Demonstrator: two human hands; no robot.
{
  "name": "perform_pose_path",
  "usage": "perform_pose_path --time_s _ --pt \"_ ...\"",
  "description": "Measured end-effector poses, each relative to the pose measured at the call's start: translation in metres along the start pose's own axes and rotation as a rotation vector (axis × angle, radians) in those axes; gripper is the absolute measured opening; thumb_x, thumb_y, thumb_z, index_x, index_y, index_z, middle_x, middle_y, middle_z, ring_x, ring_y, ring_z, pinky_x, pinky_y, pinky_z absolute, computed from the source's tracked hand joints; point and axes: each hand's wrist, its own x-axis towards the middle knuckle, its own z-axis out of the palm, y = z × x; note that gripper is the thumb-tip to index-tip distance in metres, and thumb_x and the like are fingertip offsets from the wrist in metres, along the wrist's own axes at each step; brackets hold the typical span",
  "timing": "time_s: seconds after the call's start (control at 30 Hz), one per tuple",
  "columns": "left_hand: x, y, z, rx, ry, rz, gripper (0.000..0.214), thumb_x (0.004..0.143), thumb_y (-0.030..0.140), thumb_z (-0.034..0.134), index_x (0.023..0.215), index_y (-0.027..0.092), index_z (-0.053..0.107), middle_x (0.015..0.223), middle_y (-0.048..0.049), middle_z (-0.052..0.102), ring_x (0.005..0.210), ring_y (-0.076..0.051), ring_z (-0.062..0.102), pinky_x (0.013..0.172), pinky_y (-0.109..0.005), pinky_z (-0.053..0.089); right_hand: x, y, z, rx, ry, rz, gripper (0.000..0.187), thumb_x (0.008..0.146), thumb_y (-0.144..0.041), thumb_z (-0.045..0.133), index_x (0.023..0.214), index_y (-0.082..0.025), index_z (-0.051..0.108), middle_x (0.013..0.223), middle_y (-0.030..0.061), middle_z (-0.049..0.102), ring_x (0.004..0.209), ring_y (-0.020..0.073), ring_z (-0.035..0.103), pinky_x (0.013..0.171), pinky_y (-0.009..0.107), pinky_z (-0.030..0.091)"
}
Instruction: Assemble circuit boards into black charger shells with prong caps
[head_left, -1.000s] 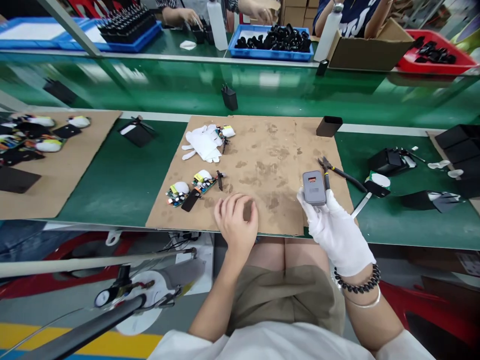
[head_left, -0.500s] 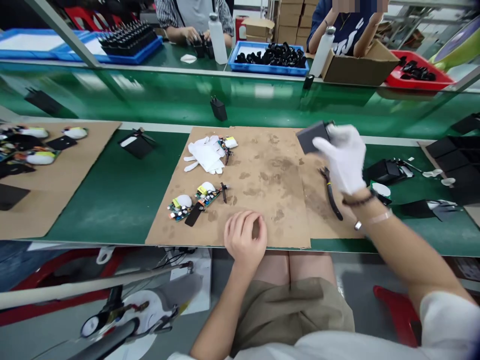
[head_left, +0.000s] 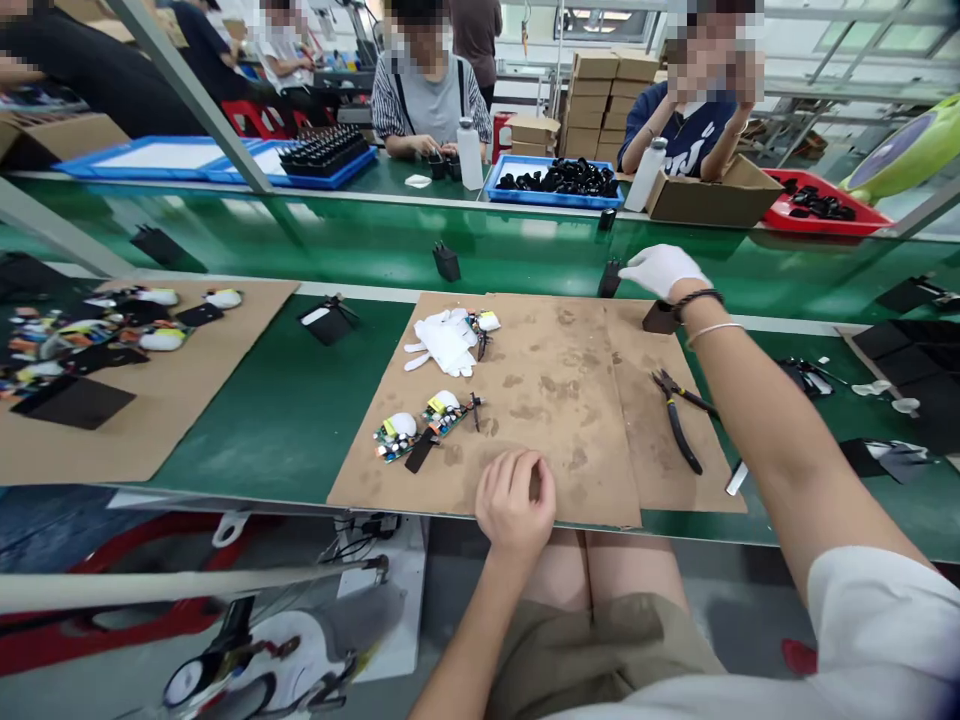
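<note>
My right hand (head_left: 661, 269), in a white glove, reaches far out over the green conveyor belt (head_left: 525, 245). Its fingers stretch flat towards a dark charger (head_left: 609, 278) that stands upright on the belt, at or just off its top. A black shell (head_left: 660, 317) sits under my wrist at the cardboard mat's (head_left: 540, 400) back edge. My bare left hand (head_left: 516, 500) rests on the mat's front edge with the fingers curled in; nothing shows in it. Circuit boards (head_left: 420, 425) lie to its left.
A spare white glove (head_left: 444, 343) and pliers (head_left: 679, 420) lie on the mat. Another black charger (head_left: 447, 262) stands on the belt. Black shells (head_left: 327, 322) and parts lie left and right. Across the belt, people work by a blue tray (head_left: 559, 180), bottles and a cardboard box (head_left: 709, 200).
My right hand carried the grey charger from in front of me out to the belt, and it now stands there. The camera view has lifted. My left hand stayed put.
</note>
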Motion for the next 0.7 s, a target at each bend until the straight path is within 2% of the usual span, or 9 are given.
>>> perform_pose_path --time_s 0.13,0.2,0.27,0.33,0.4,0.47,0.5,0.6,0.7 --pt "0.001 0.000 0.000 0.001 -0.012 0.000 0.010 0.088 0.011 0.061 0.086 0.020 0.065 0.080 -0.0027 0.074 0.080 -0.019 0.068 0.078 -0.029 0.047 -0.031 0.039 -0.028 -0.004 -0.213 0.002 0.032 0.096 -0.035 0.064 0.123 -0.018 0.063 0.129 0.0090 0.064 0.112 0.0221 0.064 0.096 0.046 0.056" --pt "0.000 -0.001 0.000 -0.009 -0.013 -0.001 0.010 0.088 0.011 0.060 0.086 0.020 0.065 0.080 -0.0024 0.074 0.080 -0.018 0.068 0.077 -0.029 0.048 -0.048 0.049 -0.030 -0.012 -0.240 0.018 0.029 0.098 -0.035 0.062 0.122 -0.019 0.064 0.127 0.0084 0.064 0.109 0.0208 0.065 0.094 0.043 0.057" --pt "-0.001 0.000 -0.001 -0.013 -0.008 -0.007 0.008 0.089 0.013 0.060 0.088 0.020 0.065 0.082 -0.0031 0.075 0.081 -0.019 0.069 0.078 -0.030 0.049 -0.066 0.044 -0.026 -0.017 -0.211 0.028 0.029 0.096 -0.035 0.064 0.119 -0.016 0.065 0.123 0.0101 0.067 0.107 0.0217 0.066 0.094 0.043 0.057" --pt "-0.002 0.000 -0.002 -0.009 -0.003 -0.021 0.011 0.090 0.022 0.062 0.100 0.018 0.066 0.093 -0.0070 0.077 0.089 -0.022 0.071 0.082 -0.032 0.052 -0.088 0.024 -0.017 0.003 -0.169 -0.006 0.035 0.092 -0.033 0.069 0.118 -0.011 0.066 0.120 0.0152 0.069 0.108 0.0258 0.067 0.096 0.044 0.055" --pt "-0.003 0.001 -0.005 -0.008 -0.013 -0.053 0.040 0.090 0.037 0.066 0.122 0.014 0.060 0.113 -0.0143 0.075 0.105 -0.027 0.071 0.090 -0.037 0.053 -0.120 -0.007 -0.004 0.061 -0.159 -0.125 0.044 0.085 -0.029 0.074 0.123 -0.009 0.066 0.123 0.0169 0.071 0.112 0.0286 0.067 0.101 0.041 0.053" --pt "-0.003 0.000 -0.007 -0.035 -0.058 -0.103 0.071 0.087 0.051 0.068 0.142 0.011 0.045 0.131 -0.0199 0.067 0.121 -0.031 0.066 0.098 -0.041 0.053 -0.158 -0.040 0.009 0.155 -0.237 -0.341 0.049 0.081 -0.026 0.074 0.129 -0.022 0.066 0.125 0.0047 0.072 0.112 0.0228 0.069 0.102 0.032 0.052" --pt "-0.004 -0.001 -0.008 -0.058 -0.085 -0.126 0.078 0.086 0.054 0.068 0.146 0.012 0.040 0.135 -0.0205 0.065 0.124 -0.031 0.065 0.099 -0.042 0.054 -0.176 -0.055 0.014 0.222 -0.323 -0.529 0.049 0.081 -0.021 0.071 0.129 -0.026 0.066 0.126 0.0017 0.073 0.112 0.0225 0.069 0.102 0.032 0.052" --pt "-0.006 -0.005 -0.007 -0.108 -0.149 -0.162 0.060 0.091 0.046 0.065 0.139 0.015 0.047 0.120 -0.0162 0.073 0.108 -0.028 0.072 0.089 -0.039 0.058 -0.209 -0.087 0.018 0.220 -0.494 -0.819 0.046 0.082 -0.014 0.059 0.123 -0.033 0.069 0.121 -0.0028 0.075 0.107 0.0221 0.072 0.092 0.031 0.055" --pt "-0.009 -0.009 -0.004 -0.107 -0.138 -0.138 0.034 0.091 0.040 0.064 0.116 0.016 0.060 0.093 -0.0111 0.077 0.085 -0.026 0.075 0.075 -0.036 0.059 -0.199 -0.110 0.008 0.167 -0.666 -0.915 0.030 0.086 -0.027 0.062 0.113 -0.030 0.074 0.113 -0.0014 0.078 0.097 0.0228 0.073 0.083 0.029 0.055"
